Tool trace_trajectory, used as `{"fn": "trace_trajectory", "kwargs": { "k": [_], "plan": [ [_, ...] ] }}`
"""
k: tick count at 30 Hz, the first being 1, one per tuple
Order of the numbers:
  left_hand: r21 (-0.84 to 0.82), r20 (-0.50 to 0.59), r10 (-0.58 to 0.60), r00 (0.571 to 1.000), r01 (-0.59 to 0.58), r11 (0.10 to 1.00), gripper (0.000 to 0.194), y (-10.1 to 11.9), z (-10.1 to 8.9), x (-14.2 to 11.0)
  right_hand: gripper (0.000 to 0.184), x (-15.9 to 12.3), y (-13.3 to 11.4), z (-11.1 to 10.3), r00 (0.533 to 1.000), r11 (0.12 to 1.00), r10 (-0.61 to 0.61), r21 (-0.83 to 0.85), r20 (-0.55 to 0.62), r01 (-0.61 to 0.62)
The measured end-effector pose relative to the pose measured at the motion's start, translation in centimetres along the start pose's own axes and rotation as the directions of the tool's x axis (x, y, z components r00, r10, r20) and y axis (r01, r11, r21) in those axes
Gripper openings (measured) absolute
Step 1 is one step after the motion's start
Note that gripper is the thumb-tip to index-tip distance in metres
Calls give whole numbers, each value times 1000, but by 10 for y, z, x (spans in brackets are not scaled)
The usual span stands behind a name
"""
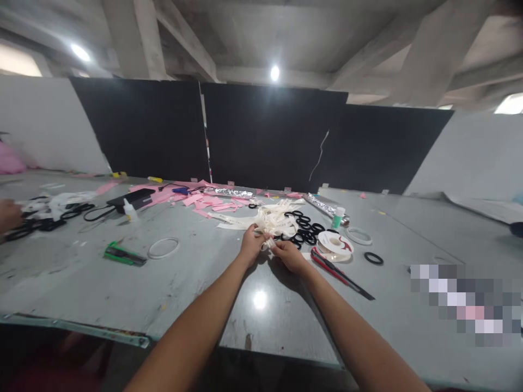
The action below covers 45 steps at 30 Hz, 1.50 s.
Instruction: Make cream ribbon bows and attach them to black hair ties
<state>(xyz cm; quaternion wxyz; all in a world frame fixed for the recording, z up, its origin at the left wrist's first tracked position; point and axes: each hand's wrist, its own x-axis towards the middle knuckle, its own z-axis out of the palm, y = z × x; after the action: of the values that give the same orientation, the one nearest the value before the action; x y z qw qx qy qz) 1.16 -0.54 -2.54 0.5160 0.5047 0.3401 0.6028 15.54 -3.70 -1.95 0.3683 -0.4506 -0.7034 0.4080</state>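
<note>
Both my hands meet over the middle of the grey table (122, 288). My left hand (250, 244) is closed, pinching a small cream ribbon piece (266, 243). My right hand (287, 253) is closed on the same piece from the other side. Just behind the hands lies a loose heap of cream ribbon strips (273, 218). A pile of black rings (304, 226) sits to the right of that heap. A white ribbon spool (335, 244) lies flat right of my right hand.
Red-handled scissors (339, 273) lie right of my right arm, with a lone black ring (373, 258) and a white ring (359, 236) beyond. A green cutter (122, 254) and clear ring (163, 247) lie left. Pink scraps (208, 202) sit at the back. Another person's hand (8, 215) is at the far left.
</note>
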Motion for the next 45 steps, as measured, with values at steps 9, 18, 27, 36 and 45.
{"fn": "trace_trajectory", "kwargs": {
  "k": [9,18,27,36,45],
  "plan": [
    [-32,8,-18,1000,18,999,49,4,0,-2,36,-3,-4,-6,993,996,60,64,99,-66],
    [-112,142,-48,989,64,992,42,3,-6,0,33,2,2,-11,988,995,98,33,-116,-95],
    [40,336,-77,939,67,997,38,11,-2,-6,39,11,0,-8,959,946,66,322,-275,28],
    [2,407,-127,905,138,990,50,11,-1,-2,44,3,-12,-12,901,904,82,411,-427,113],
    [-14,390,-70,918,82,997,48,13,5,-6,34,5,-8,-12,832,973,-37,170,-554,156]
  ]
}}
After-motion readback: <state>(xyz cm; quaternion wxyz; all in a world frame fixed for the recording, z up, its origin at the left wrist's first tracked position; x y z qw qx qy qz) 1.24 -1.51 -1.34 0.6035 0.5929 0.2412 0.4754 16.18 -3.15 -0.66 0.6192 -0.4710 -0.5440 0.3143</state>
